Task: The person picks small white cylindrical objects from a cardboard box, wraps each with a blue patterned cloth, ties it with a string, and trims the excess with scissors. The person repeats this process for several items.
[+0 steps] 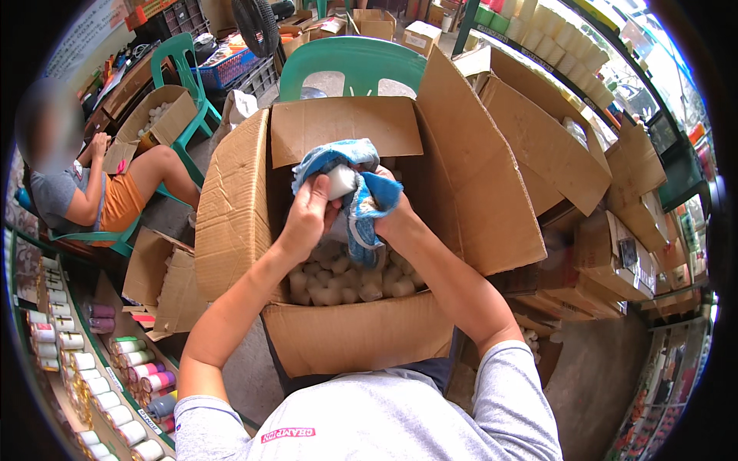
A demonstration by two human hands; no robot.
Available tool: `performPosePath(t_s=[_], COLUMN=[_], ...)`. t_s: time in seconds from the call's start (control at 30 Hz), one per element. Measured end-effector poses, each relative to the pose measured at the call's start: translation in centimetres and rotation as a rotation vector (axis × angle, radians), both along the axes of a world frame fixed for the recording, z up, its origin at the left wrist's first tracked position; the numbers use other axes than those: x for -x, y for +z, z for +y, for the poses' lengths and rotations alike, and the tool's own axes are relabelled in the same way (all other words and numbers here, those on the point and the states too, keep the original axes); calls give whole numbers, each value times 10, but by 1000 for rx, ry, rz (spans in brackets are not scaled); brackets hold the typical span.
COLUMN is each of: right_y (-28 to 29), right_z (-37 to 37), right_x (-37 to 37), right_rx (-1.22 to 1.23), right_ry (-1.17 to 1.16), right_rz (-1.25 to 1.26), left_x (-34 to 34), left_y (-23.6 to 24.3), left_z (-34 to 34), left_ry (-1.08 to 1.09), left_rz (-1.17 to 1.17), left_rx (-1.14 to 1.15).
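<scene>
My left hand (311, 207) grips a small white cylinder (339, 181), like a spool, above the open cardboard box (357, 338). A blue patterned cloth (330, 154) wraps round the cylinder's upper side and hangs down beside it. My right hand (392, 211) holds the cloth at the right; some of its fingers are hidden behind it. Below both hands, several small pale cylindrical pieces (346, 280) lie loose inside the box, whose flaps stand open around my forearms.
A seated co-worker (108, 192) is at left on a green chair. Another green chair (350, 50) stands behind my box. Shelves of coloured spools (138, 369) are at lower left, white cones (553, 46) at upper right. Stacked cardboard boxes (623, 261) crowd the right side.
</scene>
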State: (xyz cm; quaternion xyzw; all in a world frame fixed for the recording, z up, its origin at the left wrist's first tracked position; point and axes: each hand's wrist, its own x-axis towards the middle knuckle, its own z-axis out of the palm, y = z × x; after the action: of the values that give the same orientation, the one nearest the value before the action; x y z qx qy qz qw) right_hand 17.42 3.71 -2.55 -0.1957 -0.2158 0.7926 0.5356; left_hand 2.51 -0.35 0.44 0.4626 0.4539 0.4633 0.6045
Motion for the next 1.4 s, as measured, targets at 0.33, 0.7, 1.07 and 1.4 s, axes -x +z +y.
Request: performPosePath(t_s=[0.33, 0.7, 1.07, 1.4], right_y=[19, 19, 2, 7], right_z=[7, -19, -7, -17], right_x=[-9, 15, -10, -4], right_rx=[347, -304, -85, -475], right_ry=[-111, -86, 25, 146], right_rz=[-120, -376, -439, -1342], left_x=[35, 20, 13, 15], left_y=[-9, -9, 2, -1], left_z=[14, 4, -1, 8], left_ry=[-319, 233, 134, 115], left_rz=[-585, 792, 743, 93], left_rx=[95, -759, -848, -594])
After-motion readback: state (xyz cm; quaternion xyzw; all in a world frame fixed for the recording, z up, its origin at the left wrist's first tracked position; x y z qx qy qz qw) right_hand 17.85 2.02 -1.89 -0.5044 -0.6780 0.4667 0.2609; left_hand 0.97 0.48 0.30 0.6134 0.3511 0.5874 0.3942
